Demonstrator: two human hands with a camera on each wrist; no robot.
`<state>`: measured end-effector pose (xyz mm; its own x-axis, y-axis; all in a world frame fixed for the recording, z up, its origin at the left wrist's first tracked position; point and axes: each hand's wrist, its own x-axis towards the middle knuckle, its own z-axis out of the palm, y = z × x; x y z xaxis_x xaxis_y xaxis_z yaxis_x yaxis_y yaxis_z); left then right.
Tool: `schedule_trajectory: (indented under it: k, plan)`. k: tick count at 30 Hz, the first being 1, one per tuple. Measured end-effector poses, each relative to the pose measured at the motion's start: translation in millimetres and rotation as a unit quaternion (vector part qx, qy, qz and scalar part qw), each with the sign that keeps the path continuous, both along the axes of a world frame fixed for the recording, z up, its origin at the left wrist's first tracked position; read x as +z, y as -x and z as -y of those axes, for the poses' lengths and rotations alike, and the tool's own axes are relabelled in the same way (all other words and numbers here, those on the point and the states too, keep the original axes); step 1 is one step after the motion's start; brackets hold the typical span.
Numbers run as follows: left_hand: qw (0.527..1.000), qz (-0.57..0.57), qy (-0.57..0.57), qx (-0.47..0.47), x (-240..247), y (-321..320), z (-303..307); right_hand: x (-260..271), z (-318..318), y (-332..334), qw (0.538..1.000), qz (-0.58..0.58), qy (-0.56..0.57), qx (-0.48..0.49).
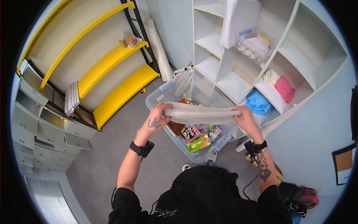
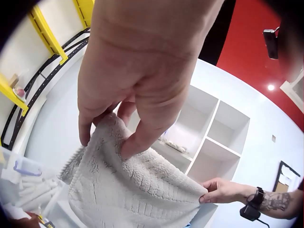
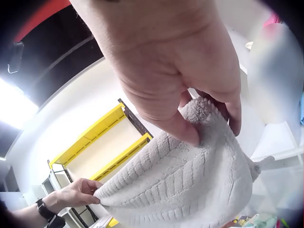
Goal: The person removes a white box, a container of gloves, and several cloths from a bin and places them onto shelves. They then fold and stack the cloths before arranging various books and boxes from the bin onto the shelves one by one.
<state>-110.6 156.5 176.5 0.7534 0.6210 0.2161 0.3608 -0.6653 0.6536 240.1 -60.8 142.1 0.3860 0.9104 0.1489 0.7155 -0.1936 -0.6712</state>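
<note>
A pale grey plush towel point(image 1: 199, 113) with ribbed lines hangs stretched between my two hands, above a clear plastic bin point(image 1: 150, 102). At one end my left hand point(image 1: 154, 117) pinches the towel's top edge between thumb and fingers. My right hand point(image 1: 245, 118) grips the other end the same way. In the left wrist view the towel point(image 2: 133, 185) drapes down in a loose fold below the fingers. Inside the bin, partly hidden by the towel, lie several colourful packets, among them a pink and black packet point(image 1: 189, 133) and a green packet point(image 1: 200, 144).
White cubby shelves point(image 1: 231, 87) stand behind the bin, holding a blue cloth point(image 1: 258, 102), a pink cloth point(image 1: 284, 89) and a basket of white gloves point(image 1: 254, 48). To the left is a yellow shelf rack point(image 1: 125, 87). A backpack point(image 1: 298, 196) lies at the lower right.
</note>
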Motion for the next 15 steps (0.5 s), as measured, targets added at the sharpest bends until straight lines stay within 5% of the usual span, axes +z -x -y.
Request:
schedule_trajectory:
  k: [5, 15]
  plan:
    - [0.999, -0.039, -0.028, -0.009, 34, -5, -26, 23, -16, -22, 0.998, -0.024, -0.051, -0.012]
    - [0.959, 0.092, 0.266, 0.026, 87, -27, -70, 82, -46, -59, 0.972, -0.166, -0.165, 0.015]
